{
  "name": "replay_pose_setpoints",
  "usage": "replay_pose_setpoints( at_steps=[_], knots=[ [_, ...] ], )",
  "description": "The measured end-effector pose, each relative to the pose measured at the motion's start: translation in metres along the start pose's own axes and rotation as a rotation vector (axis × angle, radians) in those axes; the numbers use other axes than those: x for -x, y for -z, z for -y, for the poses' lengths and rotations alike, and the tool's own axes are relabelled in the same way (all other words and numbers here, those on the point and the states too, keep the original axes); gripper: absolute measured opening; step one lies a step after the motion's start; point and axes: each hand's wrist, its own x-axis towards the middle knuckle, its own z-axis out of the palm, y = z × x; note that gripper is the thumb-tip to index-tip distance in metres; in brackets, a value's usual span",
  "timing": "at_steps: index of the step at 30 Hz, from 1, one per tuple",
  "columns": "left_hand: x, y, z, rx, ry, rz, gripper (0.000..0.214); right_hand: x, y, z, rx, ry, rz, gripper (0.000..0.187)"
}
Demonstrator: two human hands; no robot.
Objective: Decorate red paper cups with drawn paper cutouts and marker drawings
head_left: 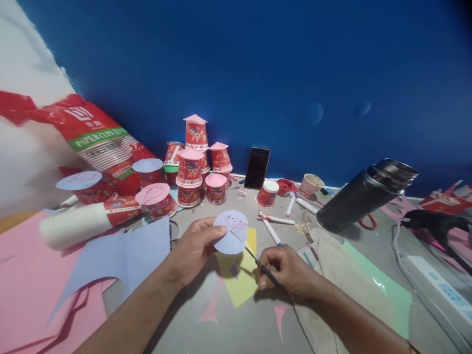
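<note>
My left hand [197, 248] pinches a light blue paper disc [238, 220] at its left edge, thumb on top. Pink and purple marks cover part of the disc. My right hand [285, 270] is closed around a pair of dark scissors [264, 268], their handles mostly hidden by my fingers. The blades point up and left, and their tip lies at about the disc's centre. Beneath the disc, a yellow paper sheet [239, 285] lies on the grey table [243, 329], close to some pink paper scraps [209, 312].
Red paper cups [189, 169] with pink paper cones are stacked by the blue wall. A phone [257, 167] leans there. On the left are a cup bag [99, 140], a cup stack [79, 223] and blue paper [143, 253]. A black flask [354, 201] and power strip [442, 290] are right.
</note>
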Motion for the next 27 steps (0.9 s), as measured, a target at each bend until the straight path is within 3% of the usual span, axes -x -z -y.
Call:
replay_pose_setpoints(
  at_steps=[27],
  knots=[
    [-0.0006, -0.0021, 0.002, 0.09, 0.058, 0.001, 0.032, -0.0002, -0.0016, -0.0015, 0.052, 0.021, -0.013, 0.05]
  ],
)
